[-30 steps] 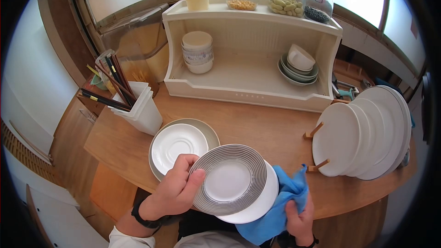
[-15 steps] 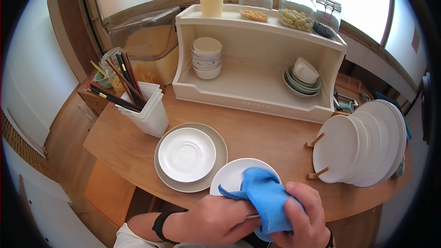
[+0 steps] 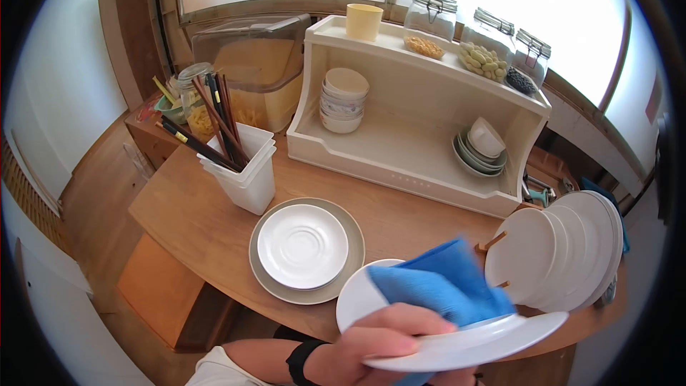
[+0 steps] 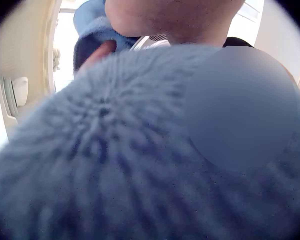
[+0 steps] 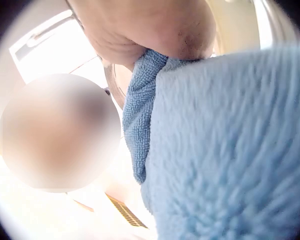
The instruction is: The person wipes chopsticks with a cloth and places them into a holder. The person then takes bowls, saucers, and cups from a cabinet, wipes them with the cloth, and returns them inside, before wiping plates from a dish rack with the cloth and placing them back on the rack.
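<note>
Bright window panes [image 3: 564, 21] rise behind 1 wooden table [image 3: 407, 221] and 1 cream shelf [image 3: 343, 161].

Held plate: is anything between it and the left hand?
Nothing visible on the near side: in the head view, the left hand grips the held plate. The blue cloth shows behind and below the plate; whether it separates hand and plate there, I can't tell.

The left arm [image 3: 261, 361] wears 1 wide black band [image 3: 301, 362]; elbow-side of the band, 1 white sleeve [image 3: 218, 370].
</note>
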`<action>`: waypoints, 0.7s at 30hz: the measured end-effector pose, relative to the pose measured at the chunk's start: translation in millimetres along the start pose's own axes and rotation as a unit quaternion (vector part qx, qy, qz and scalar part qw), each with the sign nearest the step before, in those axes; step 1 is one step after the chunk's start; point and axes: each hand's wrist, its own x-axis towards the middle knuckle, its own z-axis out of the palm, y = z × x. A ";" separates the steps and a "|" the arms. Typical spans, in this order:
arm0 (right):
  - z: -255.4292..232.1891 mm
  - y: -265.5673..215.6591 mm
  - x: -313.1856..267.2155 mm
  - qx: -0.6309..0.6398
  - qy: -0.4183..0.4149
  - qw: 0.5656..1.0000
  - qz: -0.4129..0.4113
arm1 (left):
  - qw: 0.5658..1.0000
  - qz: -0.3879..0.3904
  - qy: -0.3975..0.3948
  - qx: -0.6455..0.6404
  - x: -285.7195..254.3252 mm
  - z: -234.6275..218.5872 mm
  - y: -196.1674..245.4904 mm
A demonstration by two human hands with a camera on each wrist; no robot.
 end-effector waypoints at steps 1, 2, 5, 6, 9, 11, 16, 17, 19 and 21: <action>-5.1 -18.1 7.7 -0.057 -0.006 0.998 -0.013 | 0.999 -0.026 -0.017 -0.008 2.3 1.1 1.5; -10.0 -38.5 15.7 -0.112 -0.011 0.993 -0.026 | 0.998 -0.052 -0.035 -0.017 7.6 1.4 3.0; -15.7 -88.4 27.7 -0.276 -0.025 0.958 -0.072 | 0.970 -0.205 -0.083 -0.105 39.3 -22.3 23.3; -14.2 -96.1 22.1 -0.354 -0.030 0.932 -0.075 | 0.929 -0.334 -0.081 -0.141 42.7 -24.7 28.4; -14.1 -85.5 18.6 -0.371 0.021 0.921 -0.115 | 0.920 -0.300 -0.082 -0.238 40.2 -23.9 23.8; -4.5 -58.2 17.4 -0.125 0.149 0.978 -0.076 | 0.929 -0.277 -0.082 -0.232 33.7 -13.9 23.8; -13.0 -12.2 3.0 0.105 0.038 0.994 0.008 | 0.972 0.019 0.057 -0.229 2.2 37.1 -4.8; -23.0 -6.6 -0.9 0.021 0.060 0.998 0.009 | 0.982 0.033 0.046 -0.182 2.2 35.5 -3.4; -36.5 -3.7 -1.1 -0.065 0.082 0.994 0.010 | 0.989 0.047 0.035 -0.134 6.0 27.1 -4.0; -41.3 -4.7 4.0 -0.125 0.077 0.989 -0.013 | 0.994 0.044 -0.040 -0.092 15.1 10.6 -10.9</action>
